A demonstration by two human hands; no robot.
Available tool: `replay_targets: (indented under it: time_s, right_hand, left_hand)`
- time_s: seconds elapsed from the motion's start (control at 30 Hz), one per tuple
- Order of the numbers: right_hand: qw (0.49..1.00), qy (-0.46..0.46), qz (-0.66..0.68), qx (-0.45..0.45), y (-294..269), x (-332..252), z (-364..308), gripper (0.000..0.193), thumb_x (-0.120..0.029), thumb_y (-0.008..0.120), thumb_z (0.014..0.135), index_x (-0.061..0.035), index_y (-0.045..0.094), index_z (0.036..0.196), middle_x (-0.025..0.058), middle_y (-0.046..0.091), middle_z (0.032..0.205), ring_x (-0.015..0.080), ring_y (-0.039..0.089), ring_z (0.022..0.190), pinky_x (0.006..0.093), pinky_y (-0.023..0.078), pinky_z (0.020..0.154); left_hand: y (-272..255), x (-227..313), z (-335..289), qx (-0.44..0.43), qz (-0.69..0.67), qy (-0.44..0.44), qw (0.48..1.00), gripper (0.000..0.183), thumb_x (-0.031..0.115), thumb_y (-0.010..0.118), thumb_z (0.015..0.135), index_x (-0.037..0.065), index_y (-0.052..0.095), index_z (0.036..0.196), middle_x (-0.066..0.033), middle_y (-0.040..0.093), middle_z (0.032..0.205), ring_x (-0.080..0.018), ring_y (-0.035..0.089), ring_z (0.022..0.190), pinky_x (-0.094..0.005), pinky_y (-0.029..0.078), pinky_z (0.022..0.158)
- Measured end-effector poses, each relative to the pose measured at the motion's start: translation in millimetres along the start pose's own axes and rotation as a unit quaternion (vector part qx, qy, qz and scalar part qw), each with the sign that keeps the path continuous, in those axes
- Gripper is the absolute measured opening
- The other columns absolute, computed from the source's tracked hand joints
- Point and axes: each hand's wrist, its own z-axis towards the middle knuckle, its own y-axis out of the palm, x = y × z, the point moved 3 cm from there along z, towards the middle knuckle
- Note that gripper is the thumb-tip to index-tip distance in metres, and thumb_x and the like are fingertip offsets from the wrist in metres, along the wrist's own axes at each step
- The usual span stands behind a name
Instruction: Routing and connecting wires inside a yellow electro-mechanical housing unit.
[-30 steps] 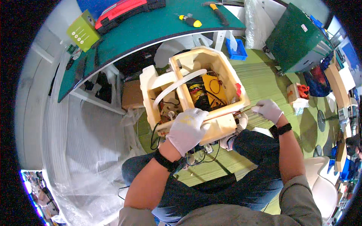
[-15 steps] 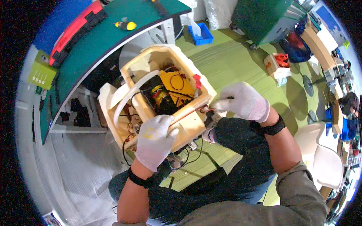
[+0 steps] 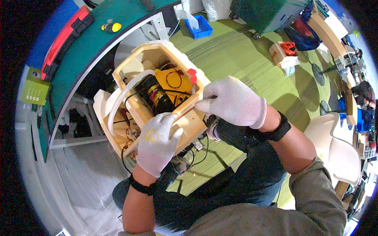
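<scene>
A cream plastic casing (image 3: 194, 133) sits before me, its top open. In it are a yellow plate (image 3: 167, 77), a dark cylindrical part (image 3: 149, 87) with a yellow band, and thin cables. A white hose (image 3: 121, 95) arches over its left compartment. A thin reddish wire (image 3: 183, 115) runs taut between my hands above the near rim. My left hand (image 3: 157, 138), in a white glove, pinches its lower end. My right hand (image 3: 235, 103), gloved too, pinches it at the casing's right corner; the fingertips partly hide the wire.
The green workbench (image 3: 84, 53) at the left carries a red-and-black case (image 3: 65, 41) and a yellow-and-black tool (image 3: 111, 27). A blue bin (image 3: 199, 28) and a box with red contents (image 3: 282, 53) stand on the floor. A white chair (image 3: 334, 149) is at my right. Loose black cables hang below the casing.
My right hand has moved left along the wire, closer to my left hand, and its fingers now cover the end seen before. The whole view has shifted slightly.
</scene>
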Motion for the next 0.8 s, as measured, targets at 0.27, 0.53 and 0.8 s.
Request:
replay_targets:
  time_s: [0.27,0.53,0.8]
  right_hand:
    - [0.995,-0.048,-0.092,0.003,8.5,-10.5,10.0,0.036,-0.035,0.065,0.081,0.0006,0.071,0.086,0.0207,0.066,0.074,0.03,0.067,0.068,0.038,0.053,0.067]
    - [0.997,-0.025,-0.064,0.029,8.1,-9.6,22.0,0.036,-0.035,0.057,0.084,-0.0028,0.069,0.074,0.0205,0.064,0.071,0.0379,0.066,0.07,0.044,0.054,0.069]
    - [0.992,-0.063,-0.105,0.031,0.9,-23.8,10.1,0.042,-0.043,0.059,0.083,-0.0023,0.069,0.077,0.0208,0.063,0.069,0.0364,0.065,0.066,0.0436,0.053,0.063]
  left_hand:
    - [-4.3,0.5,-6.8,0.022,0.007,0.028,0.999,0.033,0.015,0.064,0.084,0.0,0.06,0.112,-0.0176,0.062,0.11,-0.0355,0.06,0.1,-0.041,0.047,0.09]
    - [-9.5,-13.8,-22.9,0.013,0.111,-0.029,0.993,0.028,0.015,0.066,0.081,0.005,0.063,0.106,-0.0152,0.063,0.091,-0.0341,0.062,0.085,-0.0428,0.05,0.078]
    - [17.5,-0.2,-20.2,0.123,0.192,0.063,0.972,0.019,0.015,0.068,0.078,0.01,0.064,0.096,-0.0122,0.061,0.079,-0.0322,0.061,0.073,-0.0427,0.05,0.065]
